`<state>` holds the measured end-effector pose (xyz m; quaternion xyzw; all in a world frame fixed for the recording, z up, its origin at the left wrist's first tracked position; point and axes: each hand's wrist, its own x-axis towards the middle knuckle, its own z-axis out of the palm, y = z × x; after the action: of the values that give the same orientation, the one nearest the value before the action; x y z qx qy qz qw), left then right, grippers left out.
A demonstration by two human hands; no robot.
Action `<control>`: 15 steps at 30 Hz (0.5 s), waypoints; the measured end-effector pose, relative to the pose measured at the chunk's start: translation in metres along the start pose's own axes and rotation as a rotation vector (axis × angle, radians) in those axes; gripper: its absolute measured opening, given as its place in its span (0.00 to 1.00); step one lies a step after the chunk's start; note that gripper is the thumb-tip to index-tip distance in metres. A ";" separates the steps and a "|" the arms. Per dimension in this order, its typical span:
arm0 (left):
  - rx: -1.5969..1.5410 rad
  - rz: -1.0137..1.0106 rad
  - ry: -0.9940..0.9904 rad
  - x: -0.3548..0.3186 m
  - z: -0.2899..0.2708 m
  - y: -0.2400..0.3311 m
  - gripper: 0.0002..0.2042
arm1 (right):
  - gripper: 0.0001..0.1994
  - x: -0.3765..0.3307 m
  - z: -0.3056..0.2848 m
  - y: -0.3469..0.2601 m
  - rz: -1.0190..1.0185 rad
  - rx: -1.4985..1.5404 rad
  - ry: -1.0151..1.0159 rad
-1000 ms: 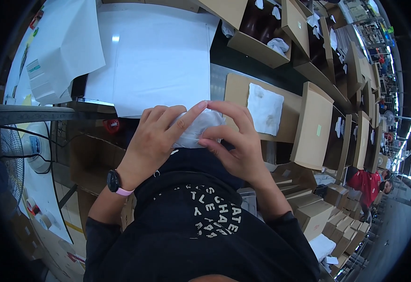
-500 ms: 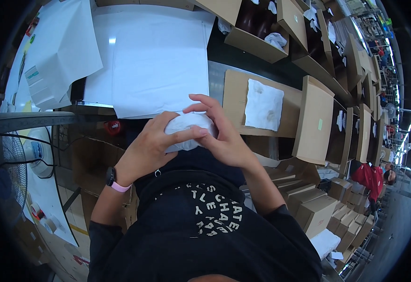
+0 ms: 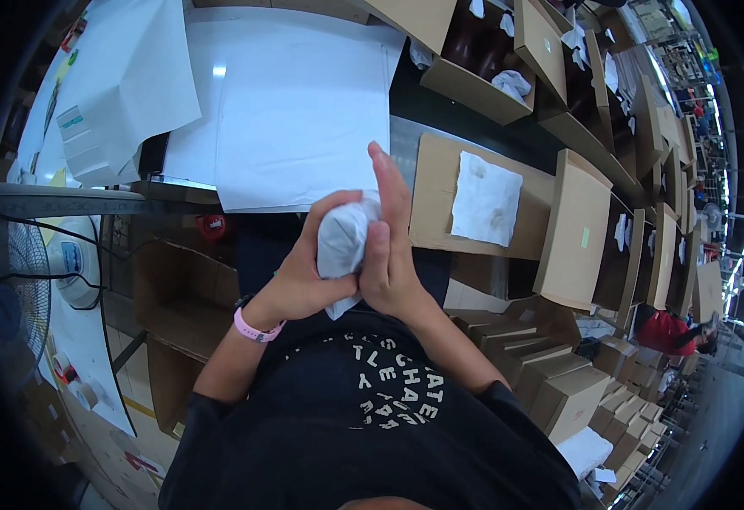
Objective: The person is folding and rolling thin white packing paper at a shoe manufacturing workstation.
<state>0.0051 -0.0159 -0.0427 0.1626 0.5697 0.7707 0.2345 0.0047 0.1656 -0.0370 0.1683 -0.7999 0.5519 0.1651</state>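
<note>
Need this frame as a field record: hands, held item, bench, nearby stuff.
left hand: curled around a white paper wad, pink wristband on the wrist
right hand: fingers straight, pressed flat against the wad's right side
grip: wad squeezed between both hands, above the chest
bench: large white paper sheets spread flat
right of hands: open cardboard box with white tissue inside
far left: fan

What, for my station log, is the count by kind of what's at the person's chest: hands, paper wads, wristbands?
Hands: 2 (left hand, right hand)
White paper wad: 1
Pink wristband: 1
Total: 4
</note>
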 end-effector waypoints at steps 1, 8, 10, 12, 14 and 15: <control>-0.017 -0.035 0.033 0.002 -0.004 -0.002 0.56 | 0.32 0.006 0.005 0.003 -0.002 -0.054 -0.004; -0.812 -0.018 0.068 -0.007 -0.004 0.001 0.53 | 0.31 0.027 0.020 -0.008 0.073 -0.282 -0.156; -0.709 0.067 0.055 -0.002 -0.004 -0.008 0.45 | 0.32 0.027 0.027 -0.010 0.095 -0.333 -0.181; -0.536 -0.107 0.341 0.003 0.002 -0.013 0.43 | 0.32 0.028 0.033 -0.008 0.115 -0.387 -0.209; -0.490 -0.109 0.401 0.010 0.013 -0.008 0.42 | 0.34 0.028 0.036 0.005 0.210 -0.182 -0.196; -0.486 -0.111 0.446 0.014 0.014 -0.007 0.40 | 0.35 0.028 0.032 0.012 0.225 -0.028 -0.180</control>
<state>0.0022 0.0045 -0.0450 -0.1020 0.4144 0.8867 0.1778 -0.0276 0.1374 -0.0448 0.1244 -0.8329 0.5383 0.0321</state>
